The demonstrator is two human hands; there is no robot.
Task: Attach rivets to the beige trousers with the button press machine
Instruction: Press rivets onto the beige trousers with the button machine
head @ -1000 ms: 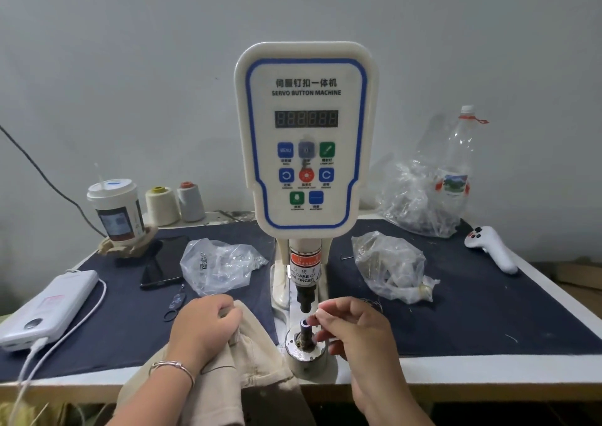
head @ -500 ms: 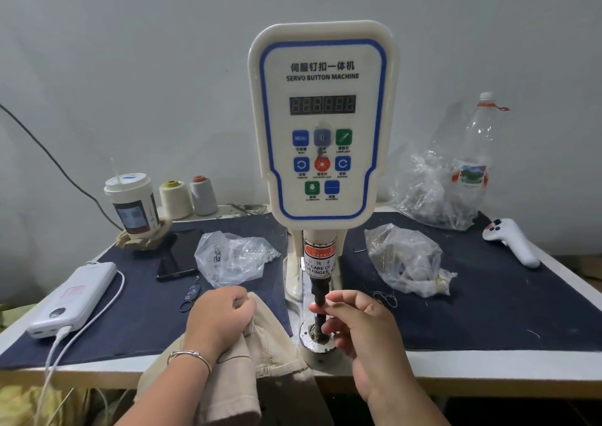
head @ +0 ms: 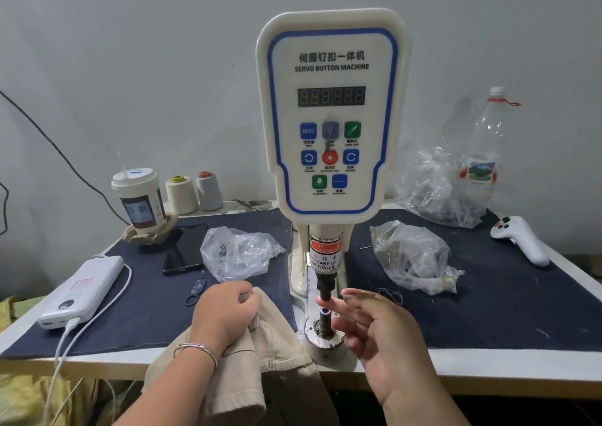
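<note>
The beige trousers point(head: 260, 337) lie bunched just left of the button press machine point(head: 330, 116), not yet over its lower die point(head: 325, 319). The left hand point(head: 224, 315) clenches a fold of the fabric. The right hand point(head: 374, 328), fingers loose and grasping nothing, has one fingertip between punch point(head: 325, 287) and die. Judged step: die loading or checking. Next: withdraw the fingertip, then slide the fabric over the die. Plastic bags point(head: 239, 251) flank the machine.

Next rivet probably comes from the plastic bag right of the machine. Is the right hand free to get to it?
Probably yes. The right hand is open, holding nothing, and the plastic bag lies just beyond it on bare dark cloth, nothing between.
</note>
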